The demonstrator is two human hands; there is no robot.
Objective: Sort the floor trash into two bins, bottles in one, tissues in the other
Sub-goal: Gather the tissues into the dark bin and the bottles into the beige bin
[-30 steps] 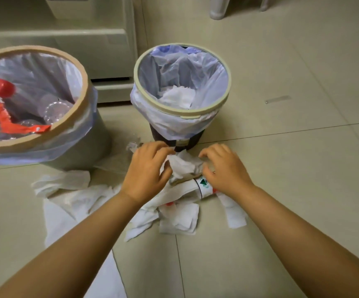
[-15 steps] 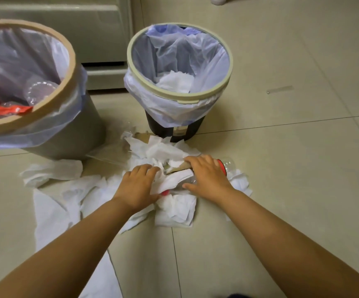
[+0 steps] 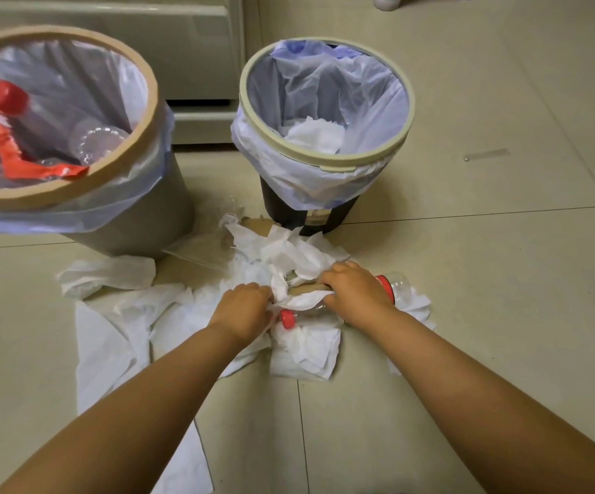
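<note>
Bottle (image 3: pixel 312 311), clear, red-capped, perhaps empty, among tissues (image 3: pixel 299 254)

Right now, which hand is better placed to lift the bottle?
Probably the right hand: its fingers curl over the bottle, while the left hand grips tissues beside the cap.

The left bin (image 3: pixel 153 98) stands at ten o'clock, the right bin (image 3: pixel 337 167) at twelve, with tissues (image 3: pixel 299 251) on the floor (image 3: pixel 467 315) before them and a bottle (image 3: pixel 397 287) among them.

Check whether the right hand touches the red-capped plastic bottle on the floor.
Touching. The head view shows the right hand wrapped over the middle of the bottle, with no gap.
</note>
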